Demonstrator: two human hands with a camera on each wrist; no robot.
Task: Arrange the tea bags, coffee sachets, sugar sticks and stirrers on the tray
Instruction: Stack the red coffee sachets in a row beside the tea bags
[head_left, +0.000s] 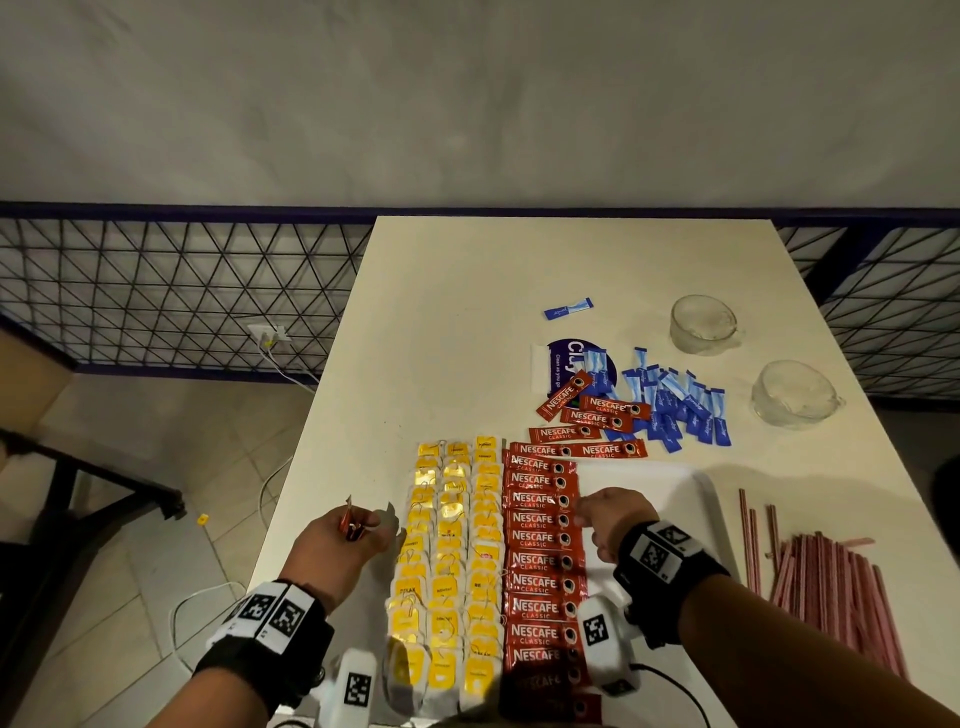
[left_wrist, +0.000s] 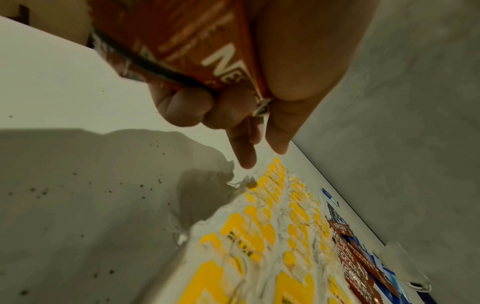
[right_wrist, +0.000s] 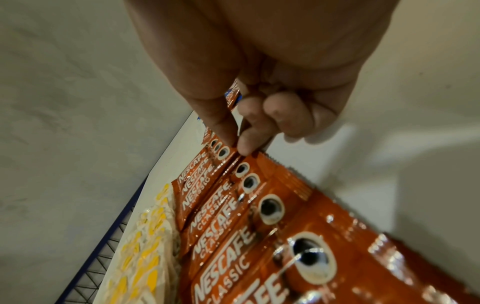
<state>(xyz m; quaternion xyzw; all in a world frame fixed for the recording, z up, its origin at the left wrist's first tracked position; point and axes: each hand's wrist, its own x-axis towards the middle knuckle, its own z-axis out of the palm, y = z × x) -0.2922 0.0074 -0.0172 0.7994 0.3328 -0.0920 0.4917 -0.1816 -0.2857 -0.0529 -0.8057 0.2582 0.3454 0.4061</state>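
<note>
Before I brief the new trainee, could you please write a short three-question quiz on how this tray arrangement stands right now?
1. True or false: the left hand holds coffee sachets.
2. Which items lie in the column the right hand is touching? A) tea bags B) coffee sachets on the tray C) sugar sticks
3. Fill in: the stirrers lie on the table to the ____ of the tray.

Key: 1 true; 2 B; 3 right.
</note>
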